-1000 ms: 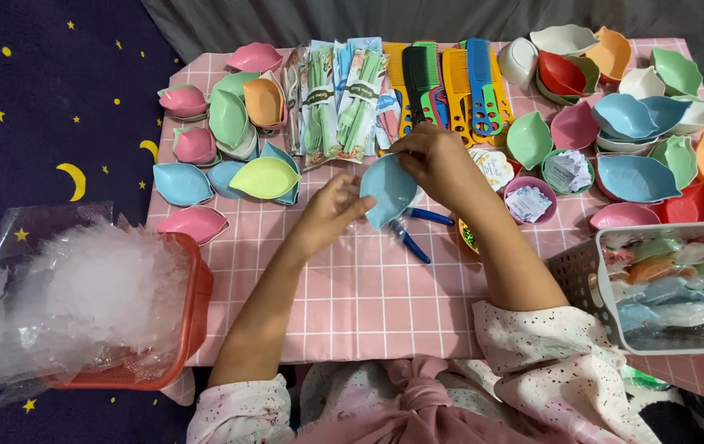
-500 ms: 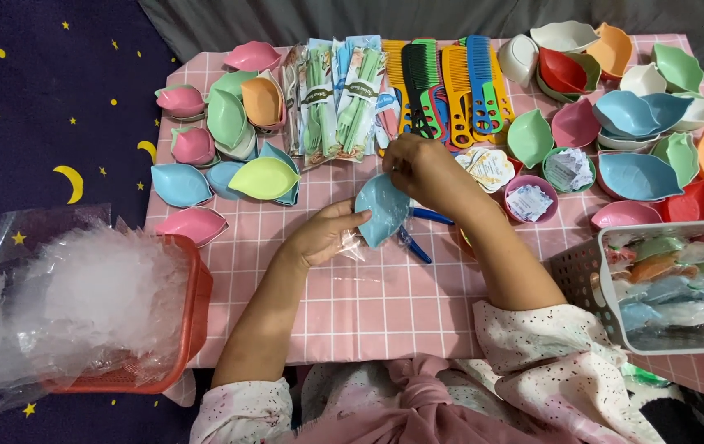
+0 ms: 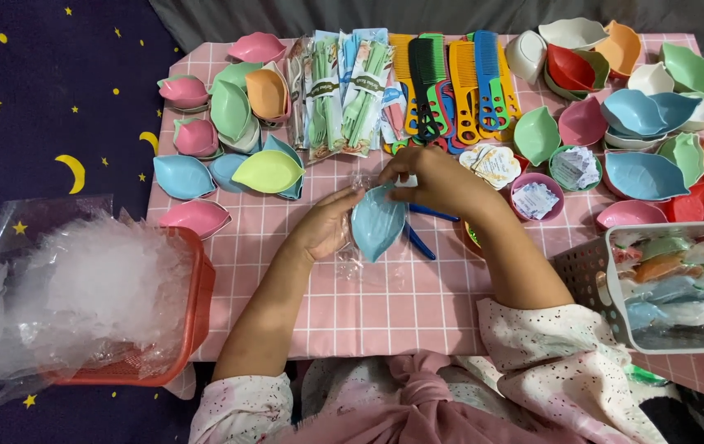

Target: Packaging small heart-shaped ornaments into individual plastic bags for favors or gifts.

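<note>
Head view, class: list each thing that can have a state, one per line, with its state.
Blue dish: held by both hands, going into a clear bag.
Left hand: grip on dish and bag.
Right hand: pinching the dish's top end.
Red basket: full of clear bags.
White crate: holds bagged dishes.
Combs: laid flat, overlapping.

One head-worn camera looks steeply down, fairly near, over the pink checked table [image 3: 417, 312].

Clear cutlery packets [image 3: 343, 94] with green-white labels at cloth's far edge, white sachets in pink cup [image 3: 536, 197] and green cup [image 3: 575, 167], round white tags [image 3: 490, 163] beside combs
</note>
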